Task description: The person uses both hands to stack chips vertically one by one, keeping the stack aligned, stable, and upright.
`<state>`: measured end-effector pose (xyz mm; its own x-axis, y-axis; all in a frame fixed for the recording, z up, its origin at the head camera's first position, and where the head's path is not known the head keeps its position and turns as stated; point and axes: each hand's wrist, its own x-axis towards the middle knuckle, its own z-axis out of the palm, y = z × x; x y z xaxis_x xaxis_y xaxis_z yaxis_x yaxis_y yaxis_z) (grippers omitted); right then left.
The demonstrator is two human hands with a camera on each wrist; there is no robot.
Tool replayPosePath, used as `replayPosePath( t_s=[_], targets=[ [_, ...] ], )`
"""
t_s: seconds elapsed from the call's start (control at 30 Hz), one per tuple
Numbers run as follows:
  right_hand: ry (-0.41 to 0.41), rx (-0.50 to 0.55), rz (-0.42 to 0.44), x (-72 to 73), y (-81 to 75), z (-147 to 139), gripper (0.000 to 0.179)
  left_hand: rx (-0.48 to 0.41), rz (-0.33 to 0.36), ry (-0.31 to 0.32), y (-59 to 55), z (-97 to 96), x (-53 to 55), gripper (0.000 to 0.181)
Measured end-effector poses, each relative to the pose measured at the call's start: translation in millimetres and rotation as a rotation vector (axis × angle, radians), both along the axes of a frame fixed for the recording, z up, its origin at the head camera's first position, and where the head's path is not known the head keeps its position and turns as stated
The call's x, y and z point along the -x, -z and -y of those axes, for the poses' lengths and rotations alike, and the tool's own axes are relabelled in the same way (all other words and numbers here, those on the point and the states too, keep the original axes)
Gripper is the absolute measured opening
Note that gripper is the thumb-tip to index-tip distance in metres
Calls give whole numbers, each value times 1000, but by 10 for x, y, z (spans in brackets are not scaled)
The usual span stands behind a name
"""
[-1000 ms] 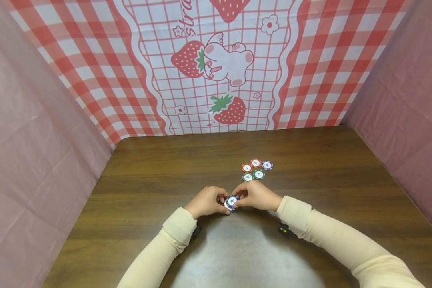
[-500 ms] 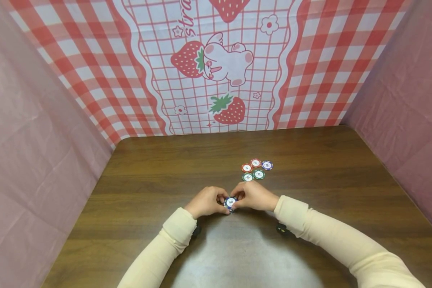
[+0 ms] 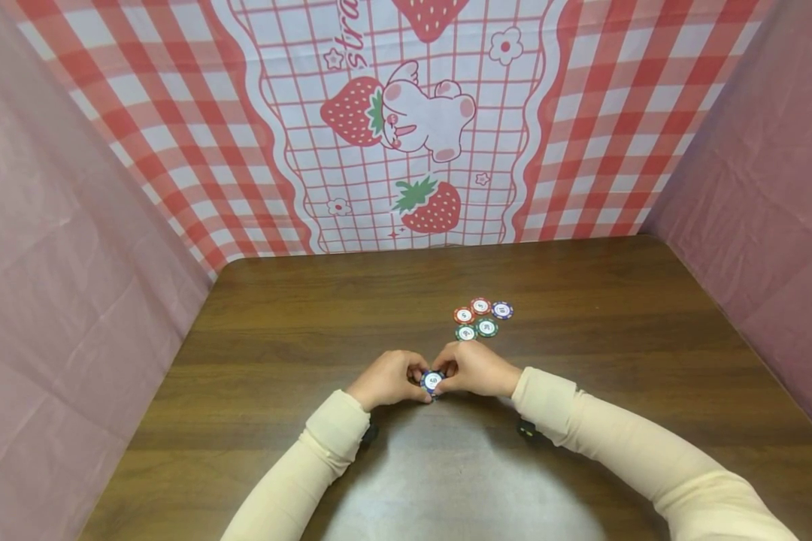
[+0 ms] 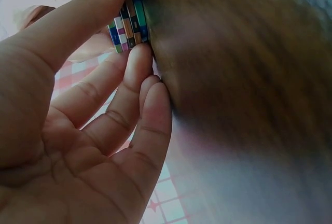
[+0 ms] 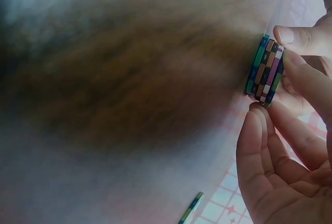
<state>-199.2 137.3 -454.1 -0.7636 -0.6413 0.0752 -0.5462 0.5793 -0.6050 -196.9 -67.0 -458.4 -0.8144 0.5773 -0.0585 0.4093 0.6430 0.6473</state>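
A short stack of poker chips (image 3: 432,382) sits on the table between both hands, topped by a blue-edged chip marked 50. In the left wrist view the stack (image 4: 125,26) shows several layers with blue, green, orange, black and purple edges. My left hand (image 3: 391,378) holds it from the left, thumb at the near side and fingers behind. From the other side my right hand (image 3: 477,368) pinches it, thumb on the near edge and fingertips at the far one. The right wrist view shows both thumbs close together at the stack (image 5: 265,71), its layers nearly lined up.
Beyond the right hand lie several loose chips: two red chips (image 3: 480,306), a purple-blue chip (image 3: 503,310) and two green chips (image 3: 487,327). The brown wooden table (image 3: 298,323) ends at a strawberry-print cloth (image 3: 433,128). Pink curtains (image 3: 751,203) hang at both sides.
The top chip, earlier set off toward the upper right, now lies in line over the stack, and its printed face has turned. My right hand has shifted slightly left; the left hand stays put.
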Motion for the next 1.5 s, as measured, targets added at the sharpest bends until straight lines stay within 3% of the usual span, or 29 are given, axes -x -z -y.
replayPosePath(
  t_s=[0.27,0.53,0.93,1.2,1.5],
  targets=[
    [1,-6,-6,2,5,-5,26,-14,2,-1,2,5,-2,32],
    [19,59,38,34,-55,-82,24,-14,16,-9,-1,-3,0,33],
    [218,212,19,169,-155,-414,38,-9,20,-19,-1,-11,-8,36],
    [384,251,-1,302,-164,-709,43,-6,25,-33,-3,-12,-20,37],
    [452,337,39,418,-125,-945,48,4,17,-37,-8,-10,-24,36]
  ],
)
